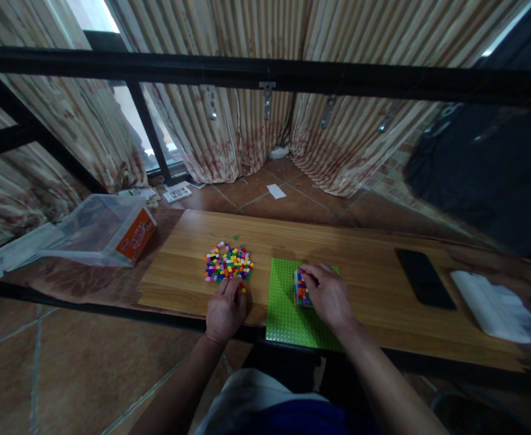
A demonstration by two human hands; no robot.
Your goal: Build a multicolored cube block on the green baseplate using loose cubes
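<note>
A loose pile of small multicoloured toy bricks (229, 263) lies on the wooden board. My left hand (226, 309) rests at the pile's near edge with its fingers curled together. Orange and yellow bits show beside its fingertips, but what it grips is hidden. A green studded baseplate (283, 323) lies to the right of the pile. On it stands a small block built of coloured bricks (301, 292), partly covered by my right hand (331, 297). The right thumb and forefinger pinch a small pinkish brick (302, 272) at the block's top far edge.
A clear plastic bin (102, 232) with an orange label stands left of the wooden board (174, 272). On the right lie a black phone (423, 278) and a white plastic packet (492, 305). A dark metal bar (238, 72) crosses in front of the striped curtains (247, 133).
</note>
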